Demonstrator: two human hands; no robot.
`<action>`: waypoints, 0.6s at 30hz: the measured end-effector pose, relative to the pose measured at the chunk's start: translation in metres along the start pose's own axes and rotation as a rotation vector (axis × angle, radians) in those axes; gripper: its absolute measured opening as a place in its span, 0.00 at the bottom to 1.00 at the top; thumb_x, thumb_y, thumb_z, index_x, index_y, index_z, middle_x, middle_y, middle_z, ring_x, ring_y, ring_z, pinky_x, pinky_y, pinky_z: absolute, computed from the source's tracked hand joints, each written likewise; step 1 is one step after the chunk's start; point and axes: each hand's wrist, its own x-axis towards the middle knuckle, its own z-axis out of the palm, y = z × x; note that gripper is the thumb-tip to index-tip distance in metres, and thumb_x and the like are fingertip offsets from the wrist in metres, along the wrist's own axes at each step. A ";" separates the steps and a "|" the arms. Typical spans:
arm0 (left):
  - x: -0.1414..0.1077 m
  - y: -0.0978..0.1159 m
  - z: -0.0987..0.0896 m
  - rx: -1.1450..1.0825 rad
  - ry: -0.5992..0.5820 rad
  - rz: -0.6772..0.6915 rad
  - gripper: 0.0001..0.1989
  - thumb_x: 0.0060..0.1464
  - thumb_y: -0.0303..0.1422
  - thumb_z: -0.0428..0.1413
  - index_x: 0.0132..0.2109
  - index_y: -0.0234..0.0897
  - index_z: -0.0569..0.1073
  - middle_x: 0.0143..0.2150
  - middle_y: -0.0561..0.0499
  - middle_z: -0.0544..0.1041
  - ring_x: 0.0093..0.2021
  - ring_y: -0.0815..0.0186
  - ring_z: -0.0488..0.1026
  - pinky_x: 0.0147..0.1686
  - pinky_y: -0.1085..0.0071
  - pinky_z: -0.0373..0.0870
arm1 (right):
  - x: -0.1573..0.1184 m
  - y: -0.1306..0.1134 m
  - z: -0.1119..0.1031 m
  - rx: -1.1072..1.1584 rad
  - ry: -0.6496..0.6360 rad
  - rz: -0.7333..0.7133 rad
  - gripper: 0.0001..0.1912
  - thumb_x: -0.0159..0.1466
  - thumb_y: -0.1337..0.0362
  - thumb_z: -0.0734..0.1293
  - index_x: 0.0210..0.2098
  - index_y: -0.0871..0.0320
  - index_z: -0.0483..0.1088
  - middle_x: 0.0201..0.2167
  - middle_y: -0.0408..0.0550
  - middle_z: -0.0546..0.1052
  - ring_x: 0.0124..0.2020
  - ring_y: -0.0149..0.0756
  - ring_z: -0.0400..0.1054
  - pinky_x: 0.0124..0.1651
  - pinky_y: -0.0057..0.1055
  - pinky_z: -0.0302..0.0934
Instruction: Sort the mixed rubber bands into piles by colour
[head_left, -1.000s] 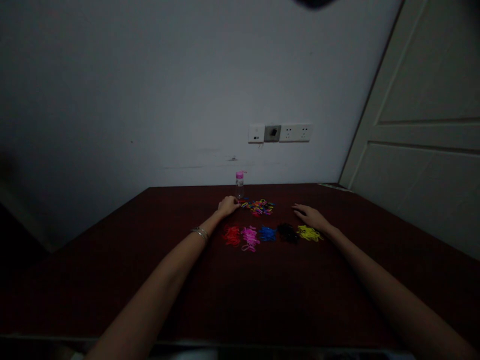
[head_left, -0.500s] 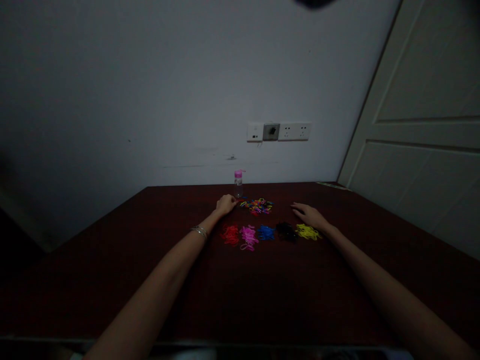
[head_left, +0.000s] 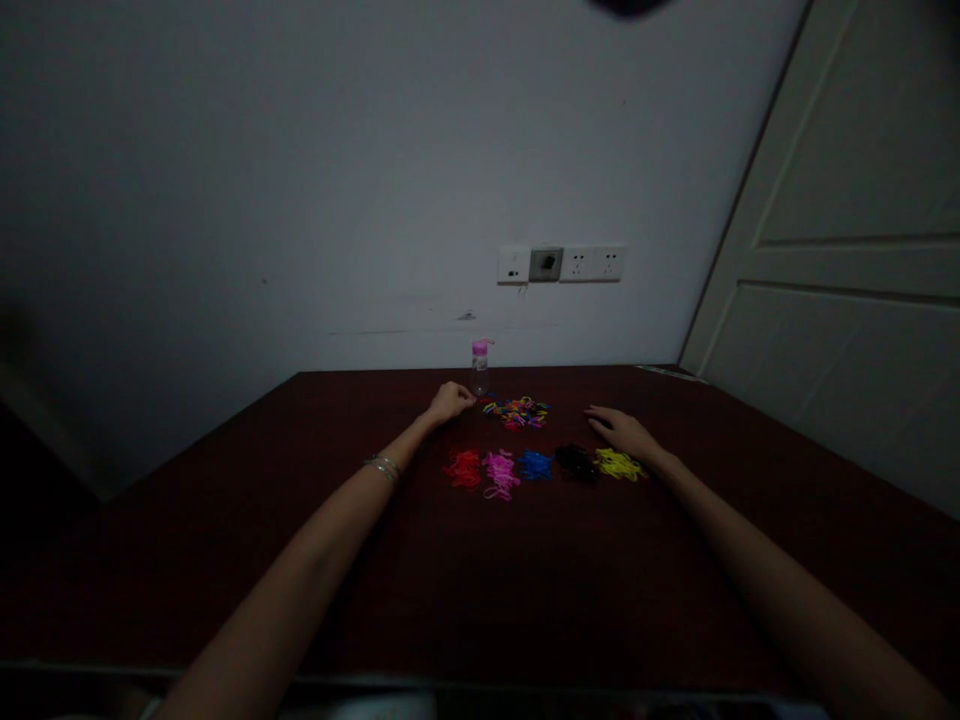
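Note:
My left hand (head_left: pixel 452 400) is at the left edge of a mixed pile of small coloured rubber bands (head_left: pixel 517 411), its fingertips pinched together low over the table; anything between them is too small to make out. A red bit shows just beyond the fingertips. To the right of that pile my right hand (head_left: pixel 621 430) lies on the table with fingers stretched out, holding nothing. In a row nearer me are single-colour piles: red bands (head_left: pixel 463 468), pink bands (head_left: pixel 500 474), blue bands (head_left: pixel 536 464), black bands (head_left: pixel 576 463) and yellow bands (head_left: pixel 619 464), the last beside my right wrist.
A clear bottle with a pink lid (head_left: pixel 480 367) stands behind the mixed pile, close to my left hand. The dark red table (head_left: pixel 517 580) meets a pale wall with sockets (head_left: pixel 592 264) at the back. A panelled door (head_left: pixel 847 300) rises at the right.
My left hand has shifted very slightly, its forearm swinging a little to the left. My right hand stays resting in place. The view has moved slightly.

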 end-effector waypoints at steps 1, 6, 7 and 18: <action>-0.001 0.004 -0.005 -0.035 -0.051 0.030 0.10 0.42 0.32 0.56 0.32 0.32 0.79 0.29 0.47 0.77 0.30 0.67 0.70 0.31 0.75 0.63 | 0.000 0.001 0.000 -0.006 -0.003 -0.001 0.23 0.62 0.56 0.54 0.52 0.57 0.67 0.56 0.51 0.65 0.56 0.42 0.60 0.57 0.39 0.54; -0.017 0.034 -0.025 -0.203 -0.406 0.130 0.10 0.38 0.32 0.58 0.29 0.31 0.79 0.22 0.49 0.75 0.23 0.71 0.66 0.24 0.76 0.59 | 0.003 0.005 0.003 -0.011 -0.012 -0.009 0.24 0.62 0.56 0.54 0.52 0.59 0.66 0.56 0.52 0.65 0.56 0.42 0.59 0.57 0.39 0.54; -0.021 0.040 -0.028 -0.216 -0.465 0.133 0.10 0.37 0.33 0.59 0.28 0.31 0.79 0.21 0.50 0.74 0.22 0.71 0.65 0.23 0.76 0.58 | 0.003 0.006 0.003 -0.008 -0.012 -0.006 0.24 0.62 0.56 0.54 0.52 0.58 0.66 0.56 0.52 0.65 0.56 0.42 0.59 0.57 0.39 0.54; -0.038 0.067 -0.015 -0.204 -0.846 0.065 0.09 0.33 0.32 0.62 0.28 0.36 0.79 0.23 0.50 0.75 0.22 0.72 0.64 0.21 0.77 0.55 | 0.004 0.008 0.005 0.023 0.001 -0.002 0.24 0.62 0.55 0.55 0.52 0.58 0.67 0.56 0.51 0.65 0.56 0.43 0.59 0.57 0.39 0.53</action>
